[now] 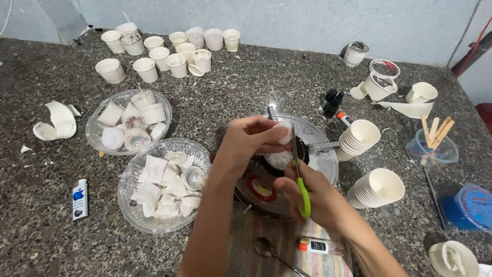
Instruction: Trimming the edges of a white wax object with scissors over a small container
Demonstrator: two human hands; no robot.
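Small white piece: (283,132) pinched at the fingertips of the left hand (251,143), held above the middle of the round metal tray (328,163)
Scissors: (299,169) green-handled, gripped by the right hand (315,197), blades pointing up and touching the white piece, or just beside it; the blades are too thin to tell whether they are parted
Left hand: closed on the piece, thumb and fingers curled around it, forearm coming up from the bottom edge, wrist bent to the right
Right hand: fingers through the green loops, held just below the left hand, forearm slanting in from the lower right
Under the hands: a dark pan (282,160) with something white in it sits on the tray
Near bowl: clear glass bowl (128,195) of white scraps just left of the left forearm
Far bowl: second glass bowl (95,134) behind it
Right side: two stacks of paper cups (376,187) lying on their sides
Front: spoon (266,250) on a striped cloth (312,261) between the forearms
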